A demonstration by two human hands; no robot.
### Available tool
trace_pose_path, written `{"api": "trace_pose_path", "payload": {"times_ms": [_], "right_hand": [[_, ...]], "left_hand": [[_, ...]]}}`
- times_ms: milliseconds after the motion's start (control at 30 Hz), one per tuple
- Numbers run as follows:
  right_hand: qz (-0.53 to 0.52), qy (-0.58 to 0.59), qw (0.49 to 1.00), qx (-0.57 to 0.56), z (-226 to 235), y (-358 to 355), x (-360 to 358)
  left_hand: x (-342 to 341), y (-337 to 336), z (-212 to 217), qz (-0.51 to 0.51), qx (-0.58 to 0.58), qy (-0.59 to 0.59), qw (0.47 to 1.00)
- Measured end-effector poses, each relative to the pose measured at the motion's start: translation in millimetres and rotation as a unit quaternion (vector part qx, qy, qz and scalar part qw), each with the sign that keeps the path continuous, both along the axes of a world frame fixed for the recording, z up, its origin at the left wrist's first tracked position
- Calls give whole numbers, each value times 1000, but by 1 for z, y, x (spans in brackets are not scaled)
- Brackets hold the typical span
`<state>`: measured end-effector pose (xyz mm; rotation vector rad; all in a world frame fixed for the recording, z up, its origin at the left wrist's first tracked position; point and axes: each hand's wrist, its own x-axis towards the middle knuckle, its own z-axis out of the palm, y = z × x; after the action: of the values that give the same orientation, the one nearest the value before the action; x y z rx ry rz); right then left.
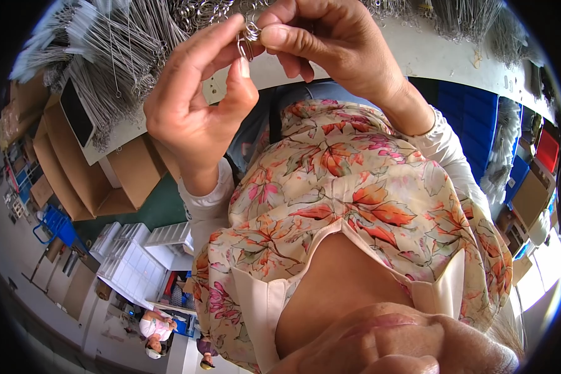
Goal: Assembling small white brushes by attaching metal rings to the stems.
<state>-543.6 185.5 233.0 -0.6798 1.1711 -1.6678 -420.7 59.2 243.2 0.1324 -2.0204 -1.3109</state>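
Observation:
Over the table edge, my left hand (196,103) and my right hand (336,47) meet at a small cluster of shiny metal rings (250,32). The left thumb and forefinger pinch a narrow wire loop (242,48) that hangs from the cluster. From the other side, my right thumb and forefinger close on the rings, hiding part of them. How the loop and rings join is too small to tell. Just beyond the fingers, more loose metal rings (199,11) lie on the white table (368,62).
Bundles of thin grey wires with looped ends (118,56) cover the left of the table; more wire bundles (467,19) lie at the right. A black phone (76,111) rests by cardboard boxes (100,168). Blue bins (464,118) stand right, white crates (134,262) left. Two people (156,330) are farther off.

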Motion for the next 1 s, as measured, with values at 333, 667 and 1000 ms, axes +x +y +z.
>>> {"api": "trace_pose_path", "payload": {"times_ms": [333,667,1000], "right_hand": [[-5,-32,999,-27,-6,-1,5],[15,-13,1000,-2,-5,2,1],[22,17,1000,-10,3,2,-4]], "left_hand": [[-4,5,-20,118,-313,78,939],[-1,-1,-11,44,-238,50,969],[1,3,-15,-19,10,44,999]]}}
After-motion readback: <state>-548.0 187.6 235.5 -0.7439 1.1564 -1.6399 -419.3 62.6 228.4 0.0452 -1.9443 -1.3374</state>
